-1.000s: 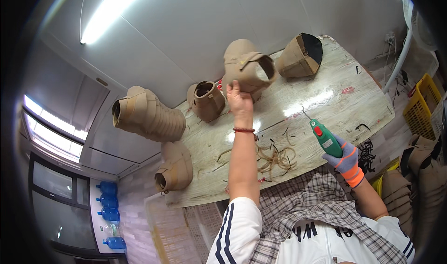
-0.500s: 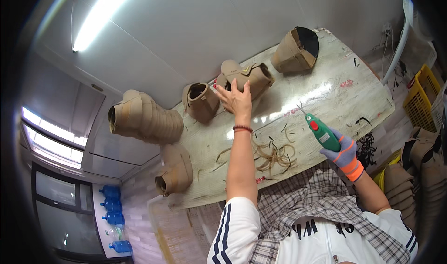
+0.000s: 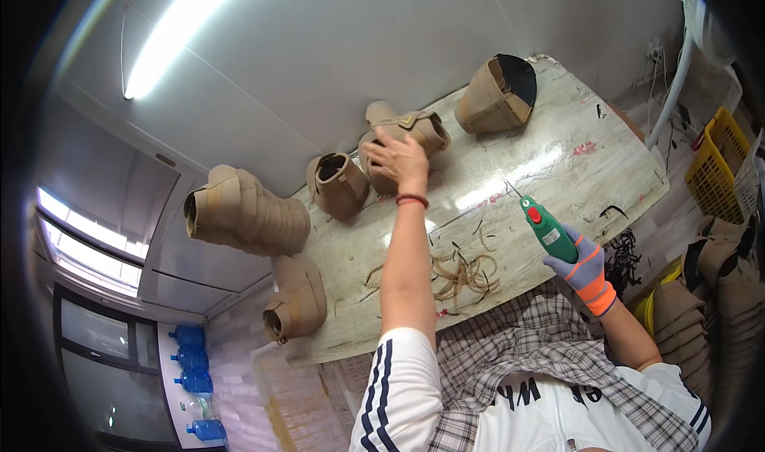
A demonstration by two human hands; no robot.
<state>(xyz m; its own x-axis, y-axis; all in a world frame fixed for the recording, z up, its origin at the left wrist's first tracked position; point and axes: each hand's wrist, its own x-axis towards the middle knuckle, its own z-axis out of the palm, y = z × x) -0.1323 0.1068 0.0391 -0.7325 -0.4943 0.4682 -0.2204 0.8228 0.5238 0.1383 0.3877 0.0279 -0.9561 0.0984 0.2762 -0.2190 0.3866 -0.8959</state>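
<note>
My left hand (image 3: 401, 164), bare with a red beaded bracelet at the wrist, reaches to the far side of the table. Its fingers are spread over a tan shoe upper (image 3: 378, 180), which they partly hide. Just behind lies another tan upper (image 3: 431, 132) on its side. To the left stands a separate upper (image 3: 341, 189), and to the right a wider one (image 3: 488, 105) with a black lining. My right hand (image 3: 586, 269), in a grey and orange glove, is wrapped round a green handheld power tool (image 3: 551, 233) with a red button and thin metal tip.
A nested stack of uppers (image 3: 253, 213) and a single upper (image 3: 301, 301) are at the table's left end. Loose tan strips (image 3: 466, 277) lie on the worn table (image 3: 558, 153). A yellow basket (image 3: 717, 165) and more stacked uppers (image 3: 681, 332) stand at the right.
The view has shifted slightly. My left hand has moved a little over the uppers, and more of the one beneath it shows at its left. My right hand still holds the green tool.
</note>
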